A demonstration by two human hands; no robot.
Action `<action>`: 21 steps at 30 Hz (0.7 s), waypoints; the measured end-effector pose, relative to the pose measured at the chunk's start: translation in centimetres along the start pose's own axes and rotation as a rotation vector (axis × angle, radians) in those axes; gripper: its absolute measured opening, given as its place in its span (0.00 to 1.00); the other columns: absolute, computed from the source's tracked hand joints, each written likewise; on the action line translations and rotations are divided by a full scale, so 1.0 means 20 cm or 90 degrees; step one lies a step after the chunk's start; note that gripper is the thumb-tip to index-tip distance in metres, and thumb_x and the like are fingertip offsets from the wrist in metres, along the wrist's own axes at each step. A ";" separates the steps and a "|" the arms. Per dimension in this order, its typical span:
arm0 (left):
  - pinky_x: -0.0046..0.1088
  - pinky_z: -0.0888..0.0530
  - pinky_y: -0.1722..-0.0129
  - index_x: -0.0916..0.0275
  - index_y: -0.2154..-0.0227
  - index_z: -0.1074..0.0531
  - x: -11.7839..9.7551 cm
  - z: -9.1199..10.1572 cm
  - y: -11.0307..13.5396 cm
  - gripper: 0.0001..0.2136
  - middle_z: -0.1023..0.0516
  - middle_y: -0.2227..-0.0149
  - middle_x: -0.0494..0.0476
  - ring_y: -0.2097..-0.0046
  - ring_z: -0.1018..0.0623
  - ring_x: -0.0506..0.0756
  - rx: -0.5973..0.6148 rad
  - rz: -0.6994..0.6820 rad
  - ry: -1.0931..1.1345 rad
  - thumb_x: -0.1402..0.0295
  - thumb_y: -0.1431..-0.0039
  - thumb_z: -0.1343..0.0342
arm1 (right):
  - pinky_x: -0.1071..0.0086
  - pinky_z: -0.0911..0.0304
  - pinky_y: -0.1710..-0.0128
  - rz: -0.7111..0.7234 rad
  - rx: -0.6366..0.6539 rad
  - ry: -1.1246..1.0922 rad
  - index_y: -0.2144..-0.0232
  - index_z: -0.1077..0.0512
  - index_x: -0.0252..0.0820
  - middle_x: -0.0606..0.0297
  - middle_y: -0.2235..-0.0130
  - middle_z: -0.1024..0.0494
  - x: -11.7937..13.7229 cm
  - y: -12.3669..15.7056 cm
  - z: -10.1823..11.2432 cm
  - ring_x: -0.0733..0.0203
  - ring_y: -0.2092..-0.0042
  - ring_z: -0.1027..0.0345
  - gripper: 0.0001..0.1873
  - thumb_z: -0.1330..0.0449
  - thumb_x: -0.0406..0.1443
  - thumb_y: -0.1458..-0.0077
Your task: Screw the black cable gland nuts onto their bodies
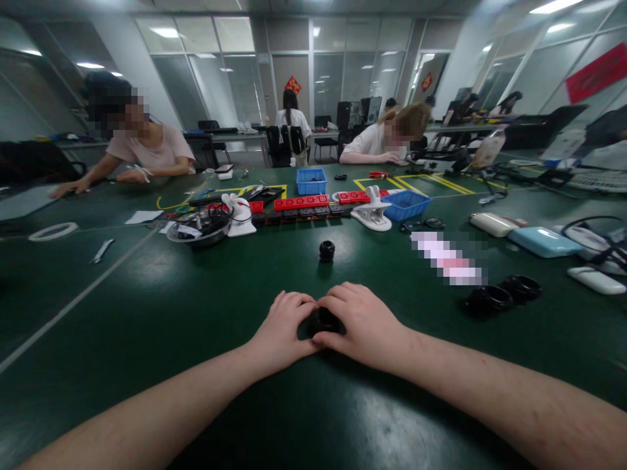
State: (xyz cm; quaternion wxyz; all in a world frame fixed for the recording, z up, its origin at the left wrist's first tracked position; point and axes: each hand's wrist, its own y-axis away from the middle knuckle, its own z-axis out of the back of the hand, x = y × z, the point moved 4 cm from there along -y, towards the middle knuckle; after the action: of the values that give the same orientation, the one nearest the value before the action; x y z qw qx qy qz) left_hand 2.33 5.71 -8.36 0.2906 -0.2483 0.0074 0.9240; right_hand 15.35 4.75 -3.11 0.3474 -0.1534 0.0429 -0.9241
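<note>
- Two bare hands, nearer than the spool: left hand [289,323], fingers and thumb curved about the ring from its left; right hand [360,320], thumb and fingers closed on it from its right. Fingertips of both meet or overlap; which press hardest cannot be told.
- One ring [326,320], black, on the table [274,408], between the hands, just nearer than the spool; partly hidden by fingers.
- One spool [326,251], black, standing alone, touched by neither hand.
- Two black rings [491,297], side by side, well to the right of the spool and nearer.
- One power strip [300,203], red and black, beyond the spool.
- Two clamps [240,219], white, beyond the spool, one to its left, one to its right.
- Two bins [311,181], blue: one straight beyond the spool, one beyond and right.
- One bowl [211,236], metal, with black cables, left of the spool.
- One wrench [102,251], well left of the spool.
- Two co-workers [151,147], seated beyond the spool, one left, one right.
</note>
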 end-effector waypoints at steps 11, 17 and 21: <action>0.51 0.48 0.44 0.58 0.60 0.32 0.00 0.00 0.00 0.17 0.31 0.56 0.55 0.51 0.34 0.60 -0.004 -0.001 0.012 0.59 0.53 0.42 | 0.63 0.41 0.54 0.145 0.074 -0.055 0.55 0.32 0.35 0.57 0.56 0.29 0.03 0.00 0.02 0.57 0.56 0.38 0.19 0.42 0.30 0.52; 0.52 0.50 0.44 0.56 0.59 0.33 0.00 0.01 0.00 0.18 0.31 0.57 0.54 0.51 0.33 0.59 0.000 0.011 0.006 0.57 0.53 0.42 | 0.63 0.43 0.50 0.206 0.079 -0.135 0.58 0.31 0.35 0.58 0.55 0.29 0.02 0.00 0.02 0.59 0.54 0.39 0.19 0.45 0.25 0.56; 0.52 0.50 0.44 0.57 0.61 0.32 -0.01 0.00 0.00 0.17 0.31 0.57 0.54 0.52 0.33 0.59 -0.001 0.017 0.010 0.57 0.54 0.42 | 0.65 0.44 0.50 0.227 0.080 -0.181 0.62 0.29 0.36 0.59 0.58 0.29 0.03 0.00 -0.01 0.60 0.53 0.39 0.17 0.46 0.23 0.57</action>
State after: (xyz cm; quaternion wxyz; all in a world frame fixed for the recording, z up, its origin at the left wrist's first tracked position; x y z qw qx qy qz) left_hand 2.36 5.66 -8.24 0.2780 -0.2559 0.0124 0.9258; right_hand 14.97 4.33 -3.16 0.5169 -0.2498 -0.0378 -0.8179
